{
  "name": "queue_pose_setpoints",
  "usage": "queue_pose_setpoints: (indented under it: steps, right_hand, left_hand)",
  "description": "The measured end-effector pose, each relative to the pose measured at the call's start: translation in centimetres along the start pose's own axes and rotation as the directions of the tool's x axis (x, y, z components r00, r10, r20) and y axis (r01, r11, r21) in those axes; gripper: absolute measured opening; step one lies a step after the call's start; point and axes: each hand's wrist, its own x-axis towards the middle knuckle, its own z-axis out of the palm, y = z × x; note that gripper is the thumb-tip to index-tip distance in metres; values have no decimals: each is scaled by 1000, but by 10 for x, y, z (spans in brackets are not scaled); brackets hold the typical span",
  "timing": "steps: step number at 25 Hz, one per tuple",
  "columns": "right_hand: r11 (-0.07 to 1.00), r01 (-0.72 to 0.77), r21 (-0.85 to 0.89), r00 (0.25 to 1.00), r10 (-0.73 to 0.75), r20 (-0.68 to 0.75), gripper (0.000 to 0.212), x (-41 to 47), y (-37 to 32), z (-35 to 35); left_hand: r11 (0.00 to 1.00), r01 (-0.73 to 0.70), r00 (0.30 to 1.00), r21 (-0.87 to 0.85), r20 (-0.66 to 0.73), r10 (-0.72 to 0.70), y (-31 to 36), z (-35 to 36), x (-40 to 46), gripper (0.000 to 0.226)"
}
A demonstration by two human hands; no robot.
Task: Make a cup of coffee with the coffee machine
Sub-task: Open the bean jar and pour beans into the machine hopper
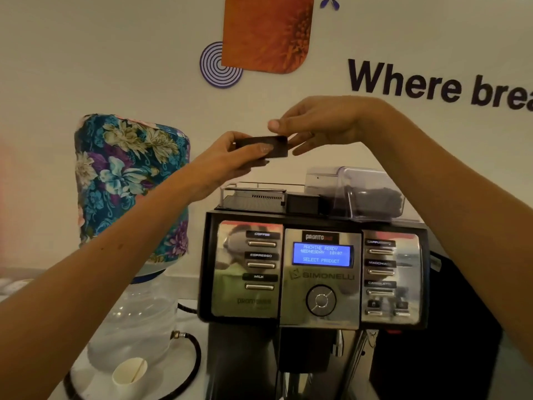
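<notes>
warm dim light | glare on machine panel (248, 269) | edges bowed, soft

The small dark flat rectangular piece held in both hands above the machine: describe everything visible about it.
The small dark flat rectangular piece looks black and thin, possibly a plastic cover; its long side lies roughly level. It is held in the air above the coffee machine's top, touching nothing else. The left hand grips its left end, thumb on its face; the right hand touches its right end.
</notes>
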Motion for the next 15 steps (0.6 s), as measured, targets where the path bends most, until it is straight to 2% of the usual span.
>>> queue_pose_setpoints:
  steps: [2,5,8,10,11,14,15]
  right_hand:
    - [1000,26,-4,1000,-26,-10,70,-1,-24,23]
    - [997,36,75,993,-27,-114,69,5,-54,60]
    - [984,7,179,983,25,-180,58,24,-81,110]
    - [987,-29,158,979,59,-194,57,37,-97,152]
    - [989,-35,147,981,62,-185,54,43,-103,175]
    - [956,-37,292,986,82,-145,30,57,-112,250]
    - [952,-42,304,988,86,-132,39,62,-110,275]
  left_hand:
    - [999,-19,1000,-36,8,19,1,-20,-8,64]
    - [998,-23,1000,-65,19,25,-6,-58,-27,60]
    - [998,2,999,-56,45,1,-22,-104,-57,57]
    - [999,31,999,-19,35,-31,-38,-134,-80,53]
    - [999,52,998,-1,20,-52,-47,-149,-93,53]
    - [993,102,995,55,20,-103,-85,-189,-135,67]
    - [991,120,992,66,24,-122,-100,-200,-150,73]
